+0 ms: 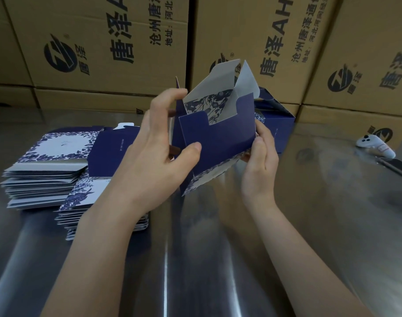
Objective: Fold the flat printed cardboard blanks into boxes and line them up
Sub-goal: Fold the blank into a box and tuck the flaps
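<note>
- The stack of flat blanks (46, 170) lies on the steel table (195, 248) at the far left, nearest the left arm.
- The left hand (159, 152) grips the half-folded box (218, 138) by its left end, with the thumb pressed on the dark blue front panel and the fingers curled round the upper left edge.
- The box is held above the table between both hands. Its long axis runs from hand to hand, its mouth opens upward, and its grey-lined flaps stand above the right half.
- The right hand (261, 161) pinches the box's lower right corner with curled fingers.
- A finished box (277, 124) stands just behind the right hand, so the lining-up spot probably lies beyond and to the right.
</note>
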### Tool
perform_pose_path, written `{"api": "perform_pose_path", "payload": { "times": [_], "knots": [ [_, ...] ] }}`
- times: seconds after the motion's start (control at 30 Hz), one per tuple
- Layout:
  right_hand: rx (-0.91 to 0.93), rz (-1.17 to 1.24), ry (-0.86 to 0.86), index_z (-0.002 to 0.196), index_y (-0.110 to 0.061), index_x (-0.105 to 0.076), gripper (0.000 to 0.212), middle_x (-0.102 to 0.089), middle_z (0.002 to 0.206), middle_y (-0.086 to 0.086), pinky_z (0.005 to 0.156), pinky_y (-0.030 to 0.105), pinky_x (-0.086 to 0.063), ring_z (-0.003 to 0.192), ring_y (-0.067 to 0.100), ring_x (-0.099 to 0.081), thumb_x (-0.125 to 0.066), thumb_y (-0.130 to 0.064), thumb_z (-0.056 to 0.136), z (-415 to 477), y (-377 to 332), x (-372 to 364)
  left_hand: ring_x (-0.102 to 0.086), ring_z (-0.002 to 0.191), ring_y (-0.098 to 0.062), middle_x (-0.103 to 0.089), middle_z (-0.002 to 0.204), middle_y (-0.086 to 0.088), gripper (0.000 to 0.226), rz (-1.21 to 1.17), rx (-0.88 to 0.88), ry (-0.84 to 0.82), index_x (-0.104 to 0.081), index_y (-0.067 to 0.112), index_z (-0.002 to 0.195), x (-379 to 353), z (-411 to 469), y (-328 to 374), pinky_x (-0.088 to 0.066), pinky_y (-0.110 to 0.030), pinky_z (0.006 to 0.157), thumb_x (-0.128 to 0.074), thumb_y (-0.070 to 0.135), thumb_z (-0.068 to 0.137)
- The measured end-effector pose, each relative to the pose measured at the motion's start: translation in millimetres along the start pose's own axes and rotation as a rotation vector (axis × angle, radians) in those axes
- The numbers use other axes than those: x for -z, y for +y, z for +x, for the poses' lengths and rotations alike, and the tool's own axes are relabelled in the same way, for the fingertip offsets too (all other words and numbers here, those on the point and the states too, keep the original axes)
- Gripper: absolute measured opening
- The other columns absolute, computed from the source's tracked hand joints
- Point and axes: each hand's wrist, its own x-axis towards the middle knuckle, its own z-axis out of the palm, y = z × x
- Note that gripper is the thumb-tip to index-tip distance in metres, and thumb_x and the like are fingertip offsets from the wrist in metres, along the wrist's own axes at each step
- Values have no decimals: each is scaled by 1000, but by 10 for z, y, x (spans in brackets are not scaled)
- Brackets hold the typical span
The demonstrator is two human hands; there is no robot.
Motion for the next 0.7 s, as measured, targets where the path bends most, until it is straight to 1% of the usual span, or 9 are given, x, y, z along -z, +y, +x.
{"api": "perform_pose_path", "payload": {
  "times": [0.1, 0.17, 0.2, 0.3, 0.4, 0.47, 0.6, 0.63, 0.7],
  "knots": [
    [-10, -6, -4, 130, -20, -51, 42, -58, 116, -19, 83, 12, -48, 105, -7, -56, -27, -27, 97, -2, 5, 0, -70, 91, -8, -39, 124, 35, 60, -32, -10, 35, -19, 69, 120, -3, 21, -51, -61, -31, 67, -58, 42, 84],
    [-13, -7, -6, 129, -20, -51, 41, -58, 117, -17, 83, 11, -47, 106, -7, -56, -27, -26, 97, 0, 8, 1, -70, 94, -9, -40, 125, 33, 60, -55, -13, 59, -21, 66, 122, -1, 34, -77, -59, -23, 64, -60, 41, 84],
    [-16, -5, -8, 129, -21, -51, 41, -58, 118, -16, 84, 11, -47, 106, -6, -56, -27, -26, 96, 0, 5, 1, -70, 94, -9, -41, 126, 31, 60, -57, -15, 72, -21, 65, 122, -2, 38, -89, -59, -22, 64, -61, 41, 83],
    [-10, 8, -10, 128, -23, -51, 39, -58, 116, -18, 85, 12, -47, 106, -7, -56, -28, -24, 96, -7, 0, -5, -70, 89, -10, -47, 127, 24, 62, -32, -15, 123, -22, 64, 121, -7, 40, -122, -61, -34, 72, -64, 41, 82],
    [5, 7, 1, 130, -17, -53, 42, -59, 115, -20, 85, 10, -46, 105, -9, -56, -29, -22, 97, -15, 8, -4, -71, 83, -15, -51, 126, 23, 64, -26, 4, 175, -24, 63, 121, -10, 44, -145, -59, -46, 75, -67, 41, 79],
    [11, 4, -3, 129, -18, -54, 40, -60, 112, -22, 81, 6, -44, 102, -11, -56, -29, -20, 97, -12, 3, -5, -71, 80, -16, -51, 125, 22, 65, -10, 9, 204, -24, 63, 121, -20, 51, -149, -59, -47, 73, -67, 40, 79],
    [12, -21, -23, 116, -42, -50, 33, -58, 103, -37, 78, 3, -42, 99, -15, -55, -31, -21, 97, -15, -15, -20, -70, 79, -16, -46, 122, 34, 69, 31, 13, 248, -24, 65, 127, -64, 55, -147, -59, -48, 70, -65, 34, 81],
    [14, -32, -27, 115, -43, -48, 33, -58, 102, -40, 78, 3, -41, 99, -16, -54, -32, -21, 97, -19, -12, -22, -69, 82, -17, -45, 122, 33, 70, 37, 15, 258, -24, 63, 130, -82, 54, -152, -59, -48, 70, -64, 34, 82],
    [34, -66, -33, 118, -41, -47, 33, -56, 101, -45, 77, 1, -40, 95, -18, -54, -32, -19, 98, -32, 0, -21, -69, 84, -17, -46, 127, 24, 71, 45, 15, 283, -24, 60, 135, -112, 51, -161, -58, -49, 69, -63, 32, 83]
  ]
}}
